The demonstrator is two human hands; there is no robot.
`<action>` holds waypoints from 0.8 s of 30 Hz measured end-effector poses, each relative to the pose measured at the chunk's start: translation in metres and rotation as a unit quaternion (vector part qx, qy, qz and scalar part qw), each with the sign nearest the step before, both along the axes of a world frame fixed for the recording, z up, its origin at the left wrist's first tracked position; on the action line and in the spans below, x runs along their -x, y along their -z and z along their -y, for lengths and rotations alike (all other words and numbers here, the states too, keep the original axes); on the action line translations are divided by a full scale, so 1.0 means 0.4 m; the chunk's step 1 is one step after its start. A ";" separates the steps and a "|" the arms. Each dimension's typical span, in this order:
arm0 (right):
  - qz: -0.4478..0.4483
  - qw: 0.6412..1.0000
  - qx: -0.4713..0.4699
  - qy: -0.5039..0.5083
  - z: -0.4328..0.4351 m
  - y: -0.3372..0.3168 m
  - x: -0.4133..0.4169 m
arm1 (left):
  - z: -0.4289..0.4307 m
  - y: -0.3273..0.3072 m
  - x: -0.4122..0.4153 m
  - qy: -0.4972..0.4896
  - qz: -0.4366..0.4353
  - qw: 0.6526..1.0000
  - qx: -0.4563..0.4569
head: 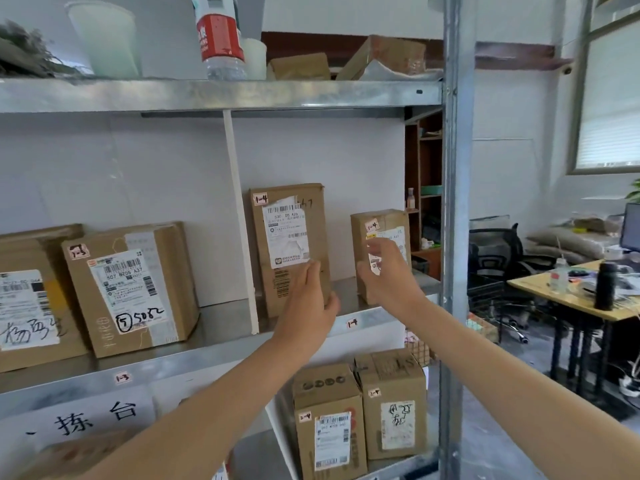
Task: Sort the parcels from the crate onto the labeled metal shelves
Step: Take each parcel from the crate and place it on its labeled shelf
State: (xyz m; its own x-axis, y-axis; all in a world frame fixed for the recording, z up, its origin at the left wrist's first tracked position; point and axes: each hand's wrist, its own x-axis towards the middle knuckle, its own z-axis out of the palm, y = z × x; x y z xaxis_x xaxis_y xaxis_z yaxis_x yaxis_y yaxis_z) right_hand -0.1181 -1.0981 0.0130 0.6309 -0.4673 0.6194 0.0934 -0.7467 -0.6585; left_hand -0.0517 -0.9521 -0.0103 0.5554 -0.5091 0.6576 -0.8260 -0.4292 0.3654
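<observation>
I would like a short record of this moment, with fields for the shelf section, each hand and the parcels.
section: metal shelf, edge tag 1-4
left hand: straight fingers against tall parcel, marked 1-4
right hand: at front of small parcel, marked 1-4; grip unclear
parcels: both upright, apart
neighbour section: parcel marked 1-3, above edge tag 1-3

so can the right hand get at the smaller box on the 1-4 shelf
Probably yes: the right hand is right in front of the smaller box, nothing stands between them, and the tall box sits apart to its left.
</observation>
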 end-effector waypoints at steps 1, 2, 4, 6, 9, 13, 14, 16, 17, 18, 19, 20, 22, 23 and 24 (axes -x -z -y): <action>0.009 1.000 0.002 0.021 0.013 -0.006 0.011 | 0.011 -0.001 0.002 0.011 -0.007 1.000 -0.008; 0.010 0.999 0.007 0.040 0.029 -0.009 0.021 | 0.019 -0.002 0.002 0.020 -0.015 0.999 -0.021; -0.011 0.998 0.020 0.060 0.062 -0.008 0.042 | 0.035 -0.007 -0.001 0.025 -0.029 0.998 -0.052; -0.059 0.995 0.054 0.063 0.093 0.004 0.058 | 0.051 -0.017 -0.006 0.019 -0.031 0.997 -0.071; -0.141 0.985 0.065 0.073 0.127 0.031 0.063 | 0.072 -0.028 -0.005 0.012 -0.029 0.996 -0.085; -0.170 0.980 -0.068 0.071 0.162 0.054 0.034 | 0.103 -0.015 0.004 0.031 -0.073 0.992 -0.099; -0.168 0.980 -0.096 0.056 0.167 0.056 0.024 | 0.114 -0.009 0.005 0.038 -0.095 0.990 -0.094; -0.148 0.976 -0.158 0.023 0.177 0.058 0.001 | 0.136 0.000 0.010 0.051 -0.148 0.986 -0.063; -0.140 0.975 -0.173 0.019 0.179 0.060 -0.012 | 0.148 0.003 0.012 0.056 -0.168 0.983 -0.048; -0.137 0.975 -0.171 0.022 0.181 0.064 -0.027 | 0.160 0.005 0.011 0.059 -0.184 0.980 -0.036; -0.140 0.977 -0.159 0.028 0.181 0.069 -0.042 | 0.171 0.007 0.010 0.059 -0.197 0.978 -0.030; -0.142 0.979 -0.145 0.033 0.180 0.072 -0.055 | 0.182 0.010 0.005 0.056 -0.213 0.975 -0.022; -0.140 0.982 -0.123 0.039 0.175 0.076 -0.079 | 0.198 0.017 -0.003 0.047 -0.236 0.971 -0.010; -0.139 0.982 -0.117 0.042 0.172 0.078 -0.090 | 0.204 0.021 -0.007 0.041 -0.243 0.969 -0.010; -0.139 0.983 -0.108 0.049 0.167 0.079 -0.099 | 0.209 0.025 -0.010 0.034 -0.251 0.967 -0.011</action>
